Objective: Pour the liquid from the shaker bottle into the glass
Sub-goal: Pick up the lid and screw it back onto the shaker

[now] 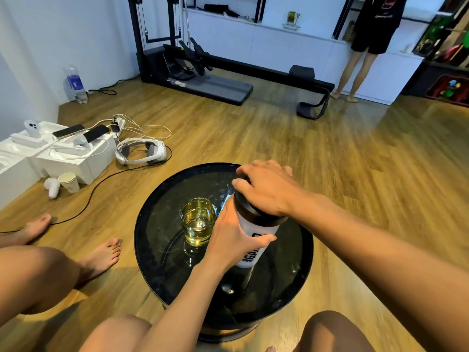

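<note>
A white shaker bottle with a black lid and black lettering stands upright on the round black table. My left hand wraps around its body from the left. My right hand lies over the black lid and grips it from above, hiding the top. Just left of the bottle stands a clear glass with yellow liquid in it, close to my left hand.
My bare legs and feet frame the table's left and near side. On the floor at left lie white boxes with phones, cables, a headset and a paper cup. A rowing machine and a standing person are at the back.
</note>
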`<action>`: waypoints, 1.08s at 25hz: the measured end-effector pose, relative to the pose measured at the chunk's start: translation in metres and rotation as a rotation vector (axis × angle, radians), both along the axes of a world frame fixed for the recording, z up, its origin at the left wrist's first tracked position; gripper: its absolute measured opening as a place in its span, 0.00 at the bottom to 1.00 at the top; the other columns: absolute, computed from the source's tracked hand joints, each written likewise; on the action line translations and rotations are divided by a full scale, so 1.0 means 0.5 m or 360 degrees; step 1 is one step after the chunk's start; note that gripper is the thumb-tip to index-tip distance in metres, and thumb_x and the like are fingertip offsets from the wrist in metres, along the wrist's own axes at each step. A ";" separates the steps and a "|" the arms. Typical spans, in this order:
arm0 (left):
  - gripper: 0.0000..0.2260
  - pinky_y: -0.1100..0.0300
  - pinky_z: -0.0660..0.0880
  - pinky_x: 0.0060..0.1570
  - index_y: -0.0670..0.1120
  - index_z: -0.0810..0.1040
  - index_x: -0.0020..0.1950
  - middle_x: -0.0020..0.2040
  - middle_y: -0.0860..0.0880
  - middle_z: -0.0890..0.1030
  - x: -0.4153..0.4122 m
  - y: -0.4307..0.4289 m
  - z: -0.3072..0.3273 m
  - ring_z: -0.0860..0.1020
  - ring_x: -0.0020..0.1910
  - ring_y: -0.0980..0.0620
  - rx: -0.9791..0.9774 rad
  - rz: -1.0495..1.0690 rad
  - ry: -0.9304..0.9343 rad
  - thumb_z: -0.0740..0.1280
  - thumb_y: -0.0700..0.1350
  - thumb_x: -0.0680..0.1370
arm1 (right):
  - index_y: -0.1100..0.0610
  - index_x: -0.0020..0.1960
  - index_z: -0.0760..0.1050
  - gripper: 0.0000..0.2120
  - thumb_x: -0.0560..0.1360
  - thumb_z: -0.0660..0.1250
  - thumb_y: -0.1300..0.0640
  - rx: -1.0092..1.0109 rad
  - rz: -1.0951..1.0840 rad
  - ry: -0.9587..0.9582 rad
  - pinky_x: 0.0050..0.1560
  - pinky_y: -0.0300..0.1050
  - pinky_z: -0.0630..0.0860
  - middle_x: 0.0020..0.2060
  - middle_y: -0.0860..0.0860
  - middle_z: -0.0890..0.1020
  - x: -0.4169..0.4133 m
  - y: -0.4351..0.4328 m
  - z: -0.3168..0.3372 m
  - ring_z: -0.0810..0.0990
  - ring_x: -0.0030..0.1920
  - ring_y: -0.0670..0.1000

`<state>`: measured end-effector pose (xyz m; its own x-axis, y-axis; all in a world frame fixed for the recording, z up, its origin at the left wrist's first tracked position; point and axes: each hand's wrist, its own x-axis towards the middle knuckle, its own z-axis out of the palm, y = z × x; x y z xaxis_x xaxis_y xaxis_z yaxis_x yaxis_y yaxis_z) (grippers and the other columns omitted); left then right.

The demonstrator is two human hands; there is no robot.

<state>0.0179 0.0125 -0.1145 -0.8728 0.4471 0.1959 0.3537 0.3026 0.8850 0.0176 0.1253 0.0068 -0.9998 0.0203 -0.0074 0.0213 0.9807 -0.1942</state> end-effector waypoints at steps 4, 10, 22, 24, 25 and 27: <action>0.45 0.55 0.75 0.60 0.46 0.63 0.73 0.63 0.50 0.74 -0.003 0.002 0.002 0.75 0.63 0.52 -0.0001 -0.0012 0.0021 0.81 0.56 0.62 | 0.50 0.61 0.78 0.22 0.76 0.52 0.44 0.0109 0.0161 0.0080 0.62 0.53 0.65 0.58 0.50 0.78 0.015 -0.008 -0.002 0.74 0.61 0.53; 0.42 0.63 0.72 0.58 0.42 0.66 0.70 0.60 0.52 0.72 -0.004 0.003 -0.002 0.73 0.61 0.53 -0.0035 0.0039 0.0045 0.81 0.53 0.63 | 0.44 0.61 0.76 0.24 0.77 0.50 0.36 0.0148 0.0288 -0.0003 0.61 0.56 0.64 0.62 0.48 0.76 0.022 -0.012 0.011 0.70 0.63 0.53; 0.38 0.79 0.66 0.47 0.41 0.69 0.67 0.55 0.53 0.71 -0.006 0.001 -0.009 0.70 0.52 0.60 -0.0007 0.0020 0.0085 0.82 0.51 0.62 | 0.46 0.53 0.80 0.20 0.78 0.51 0.42 0.0280 0.0060 0.0055 0.54 0.56 0.64 0.55 0.46 0.80 0.009 -0.052 -0.008 0.73 0.58 0.51; 0.40 0.79 0.67 0.50 0.42 0.68 0.68 0.56 0.54 0.71 -0.004 -0.002 -0.007 0.70 0.53 0.59 0.0005 0.0033 0.0057 0.81 0.54 0.62 | 0.45 0.54 0.79 0.22 0.78 0.50 0.37 0.0153 0.0156 0.0026 0.53 0.55 0.65 0.53 0.45 0.81 0.004 -0.046 -0.001 0.75 0.56 0.50; 0.41 0.77 0.68 0.53 0.42 0.68 0.68 0.57 0.54 0.71 -0.005 -0.001 -0.008 0.71 0.55 0.58 -0.0018 0.0031 0.0070 0.78 0.58 0.61 | 0.45 0.54 0.79 0.24 0.78 0.48 0.36 0.0022 0.0253 -0.0037 0.54 0.56 0.66 0.53 0.44 0.81 0.006 -0.034 0.012 0.75 0.56 0.49; 0.42 0.75 0.67 0.56 0.42 0.70 0.67 0.58 0.53 0.72 -0.005 0.003 -0.013 0.72 0.58 0.56 -0.0079 0.0028 0.0154 0.73 0.64 0.60 | 0.45 0.53 0.77 0.24 0.79 0.45 0.38 0.0125 0.0467 0.0044 0.55 0.56 0.68 0.54 0.43 0.80 0.023 -0.008 0.007 0.75 0.59 0.48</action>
